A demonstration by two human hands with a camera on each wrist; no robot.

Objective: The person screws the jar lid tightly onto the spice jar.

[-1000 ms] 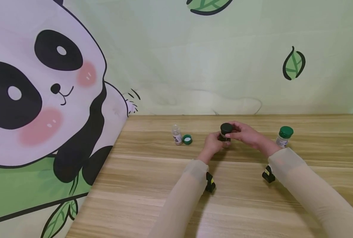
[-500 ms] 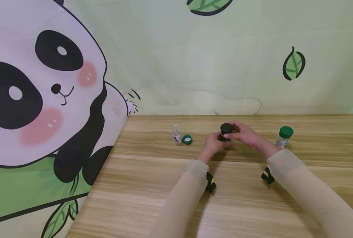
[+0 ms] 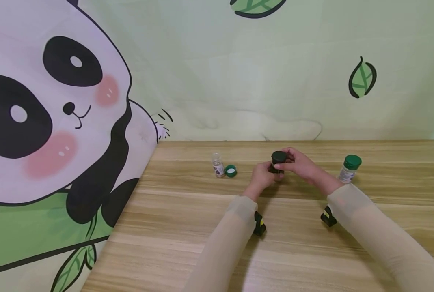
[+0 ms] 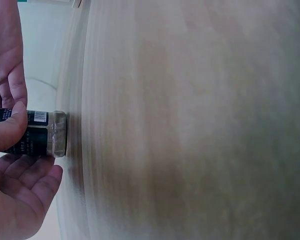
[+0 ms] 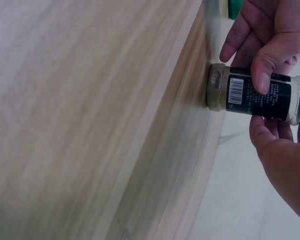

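Observation:
A spice jar [image 5: 265,95] with a black label and clear glass base stands upright at the back middle of the table. My left hand [image 3: 263,177] grips its body, thumb across the label in the left wrist view. My right hand [image 3: 300,164] pinches the black cap [image 3: 279,157] from the right, thumb at the front. In the right wrist view, clear glass shows between the label and the cap. The base of the jar is right at the wooden surface. Part of the jar is hidden behind the fingers of both hands.
To the left stands an uncapped clear bottle [image 3: 218,165] with a white label, and a green cap [image 3: 230,170] lies beside it, white inside up. A green-capped jar [image 3: 351,166] stands near the right forearm. Behind the wooden table [image 3: 187,227] hangs a panda-printed cloth [image 3: 209,81].
The right wrist and sleeve have shifted slightly to the left. Both hands keep their hold on the jar and its cap, which stay in place.

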